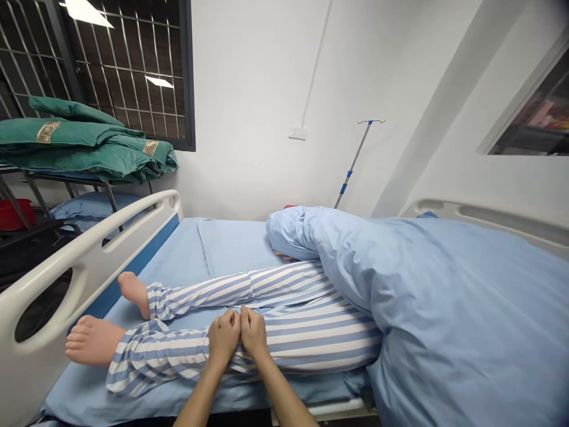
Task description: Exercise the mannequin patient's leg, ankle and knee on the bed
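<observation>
My left hand [224, 337] and my right hand [253, 332] are closed into fists side by side, their inner edges touching. Both rest on or just above the near leg of the blue-and-white striped trousers [320, 337], around the knee. No cloth shows pulled up between the fingers. The trousers are on a lying figure, manikin-like in its smooth feet. Its near bare foot [95, 341] and far bare foot [134, 292] point toward the footboard. A light blue quilt [427, 284] covers the upper body; a bit of the figure's hand shows under its edge.
Beneath the figure is a bed with a blue sheet [186, 246]. A cream footboard [89, 249] stands at the left, a headboard [502, 219] at the right. Behind are an IV pole [355, 157] and a wall socket [297, 133]. Folded green quilts [89, 142] lie on a rack by the window.
</observation>
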